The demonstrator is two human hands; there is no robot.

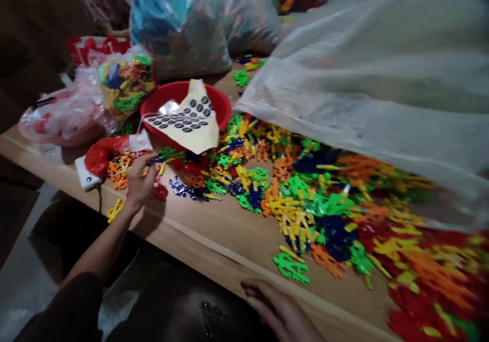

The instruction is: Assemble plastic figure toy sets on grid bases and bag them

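My left hand (139,181) is at the table's left part, its thumb and fingers pinched together at a small dark blue plastic piece (154,160). Green and yellow pieces lie just past those fingertips, and a pile of small orange and yellow pieces (117,171) is beside the hand. At the front edge, my right hand (277,304) has its fingers stretched out, with nothing visible in them. The nearest piece to it is a green plastic figure (291,266). Loose plastic figures (298,217) in green, yellow, orange, blue and red spread across the table.
A red basin (148,102) holds a sheet of round black stickers (187,120). A big white sack (367,77) covers the right side. Filled plastic bags (183,41) stand behind. A white power strip (87,173) and a pink basin (61,137) are at left. Part of another person shows behind.
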